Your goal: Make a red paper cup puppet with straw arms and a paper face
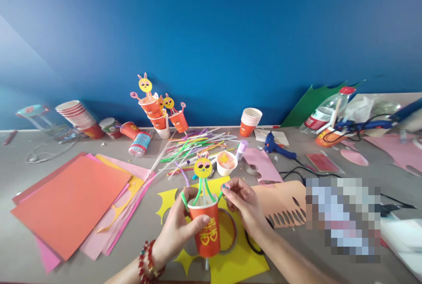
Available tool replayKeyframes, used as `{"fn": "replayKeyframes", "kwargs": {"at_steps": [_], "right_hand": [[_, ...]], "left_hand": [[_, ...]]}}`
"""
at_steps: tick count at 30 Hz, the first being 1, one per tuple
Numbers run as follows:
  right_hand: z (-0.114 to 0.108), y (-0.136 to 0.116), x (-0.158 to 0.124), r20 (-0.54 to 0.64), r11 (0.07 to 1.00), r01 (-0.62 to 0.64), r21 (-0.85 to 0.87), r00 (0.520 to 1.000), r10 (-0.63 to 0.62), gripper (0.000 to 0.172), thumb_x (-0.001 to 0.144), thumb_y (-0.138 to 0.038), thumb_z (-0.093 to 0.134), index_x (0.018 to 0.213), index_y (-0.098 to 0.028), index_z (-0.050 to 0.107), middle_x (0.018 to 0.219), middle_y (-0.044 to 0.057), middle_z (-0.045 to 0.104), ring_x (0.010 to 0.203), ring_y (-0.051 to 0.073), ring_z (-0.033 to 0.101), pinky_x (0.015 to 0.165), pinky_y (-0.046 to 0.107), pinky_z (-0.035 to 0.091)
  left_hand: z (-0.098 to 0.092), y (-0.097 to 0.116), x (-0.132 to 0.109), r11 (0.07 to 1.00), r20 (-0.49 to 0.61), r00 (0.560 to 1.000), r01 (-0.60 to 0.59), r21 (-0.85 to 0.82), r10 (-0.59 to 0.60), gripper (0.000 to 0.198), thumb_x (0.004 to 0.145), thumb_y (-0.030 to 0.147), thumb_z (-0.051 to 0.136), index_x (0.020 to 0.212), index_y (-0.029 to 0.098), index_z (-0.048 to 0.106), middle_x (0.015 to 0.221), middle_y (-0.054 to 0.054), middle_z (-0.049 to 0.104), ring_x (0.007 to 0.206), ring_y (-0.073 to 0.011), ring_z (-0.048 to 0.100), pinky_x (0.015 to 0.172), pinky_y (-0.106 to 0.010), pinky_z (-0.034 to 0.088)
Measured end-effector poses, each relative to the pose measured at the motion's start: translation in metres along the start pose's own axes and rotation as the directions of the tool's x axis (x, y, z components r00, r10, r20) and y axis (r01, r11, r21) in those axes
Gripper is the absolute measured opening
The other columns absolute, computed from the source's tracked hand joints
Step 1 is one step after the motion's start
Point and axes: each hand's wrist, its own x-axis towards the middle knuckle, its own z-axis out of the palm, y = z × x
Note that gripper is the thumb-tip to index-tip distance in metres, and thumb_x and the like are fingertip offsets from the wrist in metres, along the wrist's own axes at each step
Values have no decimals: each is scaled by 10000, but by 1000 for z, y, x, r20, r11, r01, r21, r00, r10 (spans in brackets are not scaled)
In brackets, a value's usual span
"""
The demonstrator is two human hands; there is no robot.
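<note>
Two bare hands were on one red paper cup [214, 222] with gold lettering, near front, roughly upright, over a cut yellow sheet [244, 266]. Left hand [180, 224]: clamped on the cup, thumb lying across its front below the rim, other fingers round the far left side, mostly hidden by the cup. Cup wall sat between thumb and fingers. Right hand [242, 198]: thumb and index together, pinching a small pale piece [225, 186] at the tip of the right-side green straw, just outside the rim; remaining fingers curled in. Right palm stood clear of the cup wall.

Green straws [198, 191] rose from the cup; above them, a yellow rabbit-eared face [202, 168], touched by neither hand. White straw end [207, 263] stuck out below the cup base; contact with the sheet, can't tell. Red bead bracelets [143, 262] were on the left wrist.

Behind: white tub [227, 171] with paper bits, loose straws [194, 145], blue glue gun [278, 147]. Left side: stacked coloured paper, orange sheet [72, 200] on top.
</note>
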Motion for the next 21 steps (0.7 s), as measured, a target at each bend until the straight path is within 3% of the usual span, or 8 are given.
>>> {"fn": "replayKeyframes", "kwargs": {"at_steps": [7, 21], "right_hand": [[0, -1, -2, -9, 995, 18, -94, 1000, -19, 332, 793, -475, 781, 784, -200, 594, 623, -55, 511, 504, 80, 444, 467, 204, 364], [1, -5, -3, 7, 995, 22, -95, 1000, -21, 338, 809, -473, 765, 764, -205, 565, 593, -68, 487, 501, 82, 445, 479, 206, 356]], "left_hand": [[1, 6, 0, 999, 12, 999, -45, 26, 45, 541, 837, 441, 720, 1272, 202, 504, 1273, -124, 604, 1105, -288, 617, 886, -345, 527], [0, 3, 0, 999, 16, 999, -37, 18, 37, 544, 836, 452, 717, 1265, 189, 512, 1248, -126, 606, 1101, -286, 608, 896, -344, 515]]}}
